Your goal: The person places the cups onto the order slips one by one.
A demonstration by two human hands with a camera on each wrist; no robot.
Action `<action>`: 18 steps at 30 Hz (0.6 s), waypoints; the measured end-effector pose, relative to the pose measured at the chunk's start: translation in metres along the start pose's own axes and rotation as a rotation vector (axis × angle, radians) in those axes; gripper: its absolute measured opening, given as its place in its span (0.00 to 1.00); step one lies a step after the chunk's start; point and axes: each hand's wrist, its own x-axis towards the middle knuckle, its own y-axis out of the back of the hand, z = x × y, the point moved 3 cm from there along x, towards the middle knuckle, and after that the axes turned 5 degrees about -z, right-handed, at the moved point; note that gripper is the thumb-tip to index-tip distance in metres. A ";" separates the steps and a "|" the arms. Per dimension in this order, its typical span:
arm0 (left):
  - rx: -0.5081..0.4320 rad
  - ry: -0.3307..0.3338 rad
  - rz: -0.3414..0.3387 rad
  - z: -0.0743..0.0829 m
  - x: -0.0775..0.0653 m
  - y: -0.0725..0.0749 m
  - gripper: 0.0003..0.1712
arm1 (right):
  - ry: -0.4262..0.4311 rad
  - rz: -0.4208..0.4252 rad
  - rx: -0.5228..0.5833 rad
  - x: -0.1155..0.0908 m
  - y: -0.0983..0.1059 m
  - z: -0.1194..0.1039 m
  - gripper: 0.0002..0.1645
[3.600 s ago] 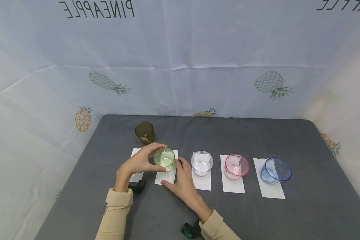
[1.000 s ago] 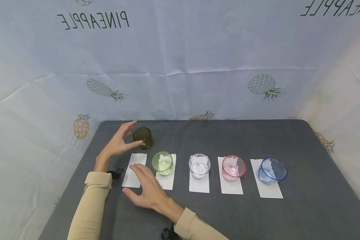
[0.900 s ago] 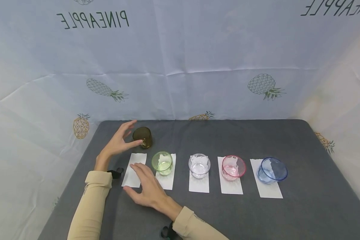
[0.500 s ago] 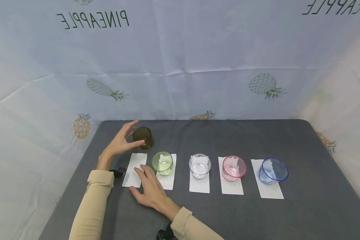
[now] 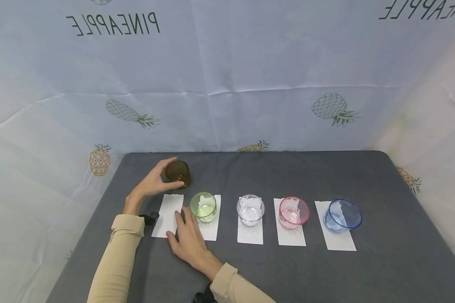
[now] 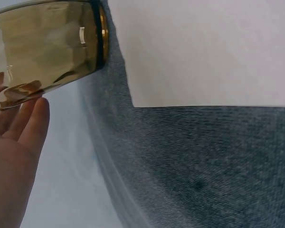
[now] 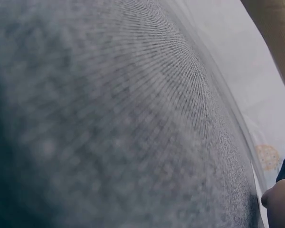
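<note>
In the head view my left hand curls round a brown glass at the table's back left, thumb on its near side and index finger behind. The left wrist view shows the same glass from the side, its base at the cloth, fingertips against it near the rim. My right hand hovers with loosely spread fingers over the gap between the leftmost paper slip and the slip under a green glass. Its index fingertip is close to the green glass. Only a fingertip shows in the right wrist view.
To the right stand a clear glass, a pink-rimmed glass and a blue glass, each on a white slip. A grey cloth covers the table. A pineapple-print curtain hangs behind and at the sides.
Earlier both hands were at the green glass; they let it go on its slip and moved left. My left hand closes round the brown glass; my right hand has drifted slightly right.
</note>
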 end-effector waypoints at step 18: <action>-0.032 0.001 0.074 -0.004 0.000 -0.002 0.49 | -0.018 0.001 -0.087 0.004 0.001 -0.003 0.32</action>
